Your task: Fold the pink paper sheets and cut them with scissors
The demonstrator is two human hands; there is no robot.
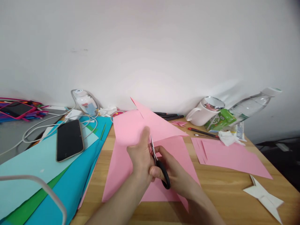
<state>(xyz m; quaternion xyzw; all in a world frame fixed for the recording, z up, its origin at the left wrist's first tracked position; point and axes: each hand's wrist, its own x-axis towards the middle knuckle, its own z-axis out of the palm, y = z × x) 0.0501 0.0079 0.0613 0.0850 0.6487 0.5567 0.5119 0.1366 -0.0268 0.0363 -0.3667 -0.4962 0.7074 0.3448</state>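
My right hand (174, 172) grips a pair of black-handled scissors (164, 175), its narrow blades angled up and away. A raised sheet of pink paper (161, 123) is pinched in my left hand (140, 156), with the thumb lying over it just left of the blades. The blades meet the near edge of this sheet; how deep they reach is hidden by my fingers. One corner of the sheet points up toward the wall. Beneath both hands a larger pink sheet (119, 175) lies flat on the wooden table (215, 193).
Left are blue and green sheets (67, 184), a phone (69, 140), white cables and a white bottle (86, 102). Right stand a pink mug (199, 114), a green carton (221, 120) and a leaning clear bottle (252, 106). Pink paper pieces (232, 156) and a folded white paper shape (266, 197) lie nearby.
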